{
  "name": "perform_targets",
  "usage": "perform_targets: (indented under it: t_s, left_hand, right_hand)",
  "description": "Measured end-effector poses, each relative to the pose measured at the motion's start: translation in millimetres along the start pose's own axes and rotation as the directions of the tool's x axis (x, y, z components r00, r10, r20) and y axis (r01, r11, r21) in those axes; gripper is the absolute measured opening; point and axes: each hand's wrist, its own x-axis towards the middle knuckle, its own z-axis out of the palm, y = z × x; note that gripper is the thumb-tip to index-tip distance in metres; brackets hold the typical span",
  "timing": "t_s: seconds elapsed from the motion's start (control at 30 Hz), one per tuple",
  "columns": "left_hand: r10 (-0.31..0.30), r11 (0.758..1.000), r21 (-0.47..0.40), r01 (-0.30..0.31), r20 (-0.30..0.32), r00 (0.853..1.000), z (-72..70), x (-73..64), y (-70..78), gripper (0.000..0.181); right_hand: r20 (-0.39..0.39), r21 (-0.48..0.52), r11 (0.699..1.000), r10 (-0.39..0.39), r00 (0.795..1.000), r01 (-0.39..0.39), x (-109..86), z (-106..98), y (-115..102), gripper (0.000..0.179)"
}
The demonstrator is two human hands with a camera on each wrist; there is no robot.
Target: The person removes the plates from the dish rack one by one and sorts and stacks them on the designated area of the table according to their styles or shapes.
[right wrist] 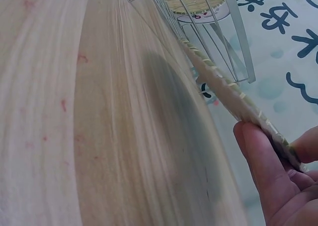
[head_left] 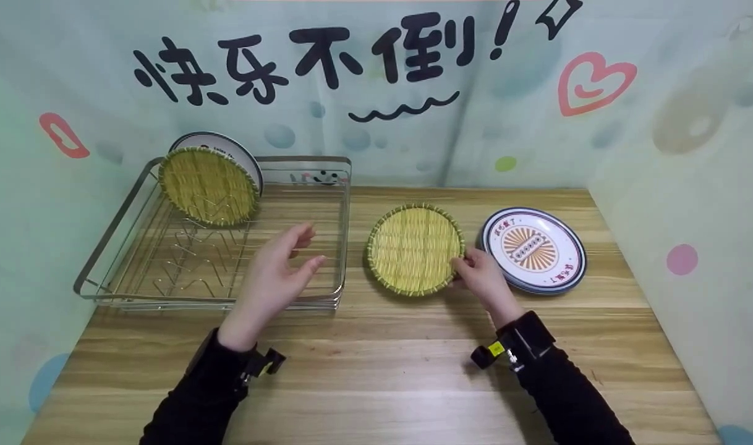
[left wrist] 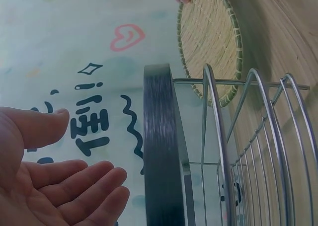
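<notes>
A person's two bare hands, with black sleeves [head_left: 194, 395] and small black devices strapped at the wrists, work over a wood-grain table [head_left: 401, 383]. The right hand [head_left: 484, 278] pinches the right edge of a round, yellow-green mat of woven plant fibre with a stitched rim [head_left: 415, 249], thumb on one face and fingers on the other. The mat is off the table: the right wrist view shows it almost edge-on, tilted, with a soft shadow on the wood beside it. From the head view it appears between the rack and the plates.

The left hand [head_left: 274, 269] holds nothing; its thumb and fingers are apart, over the right part of a rectangular silver metal wire rack [head_left: 305, 159] at the table's left. In the rack's far left corner, a second round woven mat [head_left: 209, 185] leans upright in front of a white round plate with a dark rim [head_left: 243, 157]. Zigzag wire dividers show in front of them.

To the right, near the right hand, lie white round plates with blue rims [head_left: 531, 250], apparently stacked, the top one bearing an orange sunburst and red characters. Behind hangs a pale green-blue backdrop [head_left: 519, 136] with large black Chinese characters and a coral heart.
</notes>
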Motion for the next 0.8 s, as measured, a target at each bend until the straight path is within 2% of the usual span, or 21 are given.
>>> perform_targets:
  t_s: [0.17, 0.8]
  left_hand:
    - [0.002, 1.000, 0.018, -0.002, -0.001, 1.000, -0.2, -1.3, -0.7, 0.054]
    - [-0.017, 1.000, 0.011, 0.017, 0.007, 1.000, -0.6, -1.7, -3.4, 0.053]
  right_hand:
    - [0.026, 0.011, 1.000, 0.015, 1.000, -0.015, 1.9, -0.3, 2.5, 0.029]
    - [0.025, -0.018, 0.999, 0.050, 0.998, -0.050, 5.1, -1.7, 8.8, 0.028]
